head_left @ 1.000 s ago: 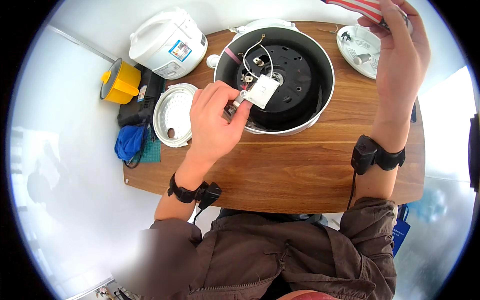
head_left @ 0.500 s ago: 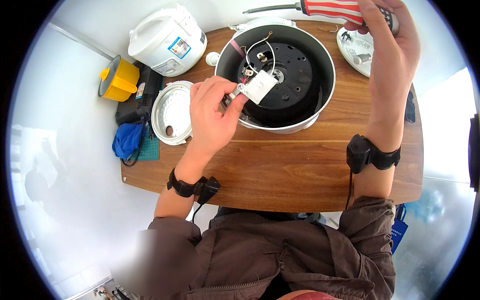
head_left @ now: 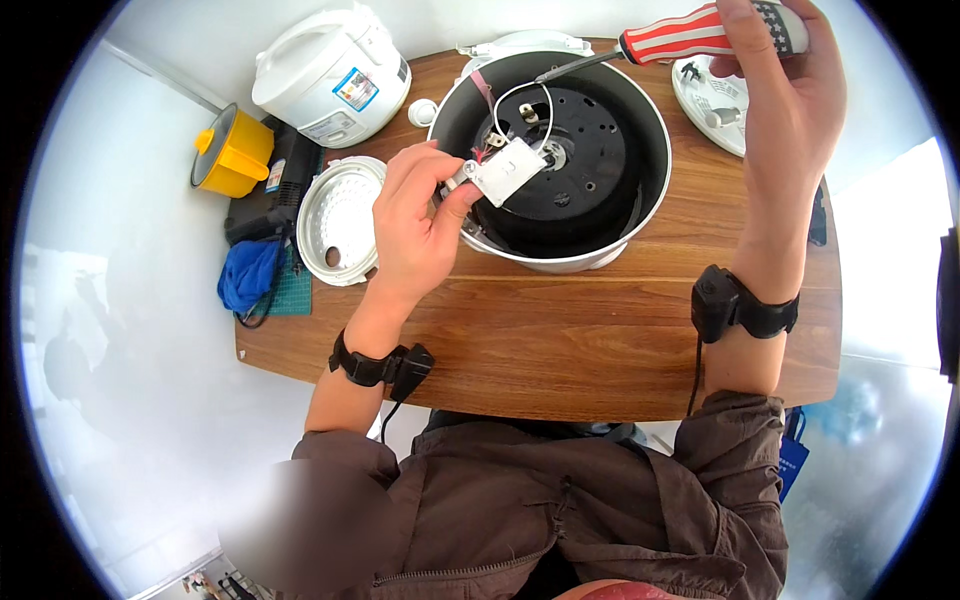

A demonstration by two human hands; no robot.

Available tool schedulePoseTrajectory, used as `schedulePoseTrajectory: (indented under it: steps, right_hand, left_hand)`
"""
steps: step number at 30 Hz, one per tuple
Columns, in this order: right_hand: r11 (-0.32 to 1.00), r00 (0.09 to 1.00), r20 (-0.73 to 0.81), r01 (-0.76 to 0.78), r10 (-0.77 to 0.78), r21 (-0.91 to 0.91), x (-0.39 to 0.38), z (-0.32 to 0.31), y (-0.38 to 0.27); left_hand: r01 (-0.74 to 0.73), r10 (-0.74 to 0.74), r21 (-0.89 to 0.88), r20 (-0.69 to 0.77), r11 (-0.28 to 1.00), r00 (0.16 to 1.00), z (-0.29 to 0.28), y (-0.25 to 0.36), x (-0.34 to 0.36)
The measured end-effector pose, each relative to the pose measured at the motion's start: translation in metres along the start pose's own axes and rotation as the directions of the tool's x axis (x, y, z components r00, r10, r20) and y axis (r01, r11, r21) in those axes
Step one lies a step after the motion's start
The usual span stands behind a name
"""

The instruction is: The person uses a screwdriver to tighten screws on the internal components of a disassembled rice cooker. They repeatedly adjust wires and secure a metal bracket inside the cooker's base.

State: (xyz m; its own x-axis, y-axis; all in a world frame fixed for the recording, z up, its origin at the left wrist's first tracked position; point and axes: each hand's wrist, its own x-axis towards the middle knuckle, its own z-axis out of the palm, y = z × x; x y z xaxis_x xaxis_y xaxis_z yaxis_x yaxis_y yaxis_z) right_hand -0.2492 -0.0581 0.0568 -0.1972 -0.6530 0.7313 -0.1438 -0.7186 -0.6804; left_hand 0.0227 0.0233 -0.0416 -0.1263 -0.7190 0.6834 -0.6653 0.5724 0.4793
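Observation:
A small white rectangular part (head_left: 512, 172) with thin wires is pinched between the thumb and fingers of my left hand (head_left: 415, 225). It hangs over the left side of an opened round appliance housing (head_left: 652, 190), whose dark inside shows a black disc (head_left: 590, 155) with holes. A white wire (head_left: 551, 105) loops up from the part. My right hand (head_left: 790, 115) grips the striped red-and-white handle of a screwdriver (head_left: 675, 36). Its shaft slants down to the left over the far rim, the tip at the top of the wire loop; whether they touch, I cannot tell.
At the back left stands a white rice cooker (head_left: 330, 80), with a yellow pot (head_left: 235, 152) on a black case beside it. A white perforated inner lid (head_left: 335, 200) lies left of the housing. A round white cover (head_left: 705, 100) sits at the back right.
My right hand has brought the screwdriver's tip down and to the right, to the wire loop. My left hand still holds the white part, shifted slightly left in view.

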Motion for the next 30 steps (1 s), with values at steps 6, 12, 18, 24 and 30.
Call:
schedulePoseTrajectory:
  steps: [6,12,18,24,30]
  right_hand:
    - [0.999,0.996,-0.090,0.014,-0.017,-0.036,0.001,0.003,-0.003]
    - [0.983,0.991,-0.080,0.093,-0.106,-0.158,-0.003,0.001,-0.005]
    - [0.984,0.982,-0.152,0.084,-0.108,-0.157,-0.003,0.005,-0.004]
    - [0.987,0.981,-0.155,0.099,-0.119,-0.129,-0.008,0.007,-0.030]
    - [0.990,0.990,0.057,0.121,-0.125,0.067,-0.002,-0.028,-0.008]
  left_hand:
    - [-0.025,0.038,-0.104,0.132,0.994,0.991,-0.006,-0.009,0.010]
    - [-0.048,0.096,-0.159,0.312,0.986,0.945,-0.014,-0.014,0.039]
    - [-0.241,0.222,0.032,0.289,0.970,0.931,-0.014,-0.015,0.051]
    - [-0.237,0.255,-0.103,0.251,0.966,0.934,-0.007,-0.022,0.050]
    - [-0.081,0.141,-0.298,0.184,0.951,0.973,0.001,-0.032,0.032]
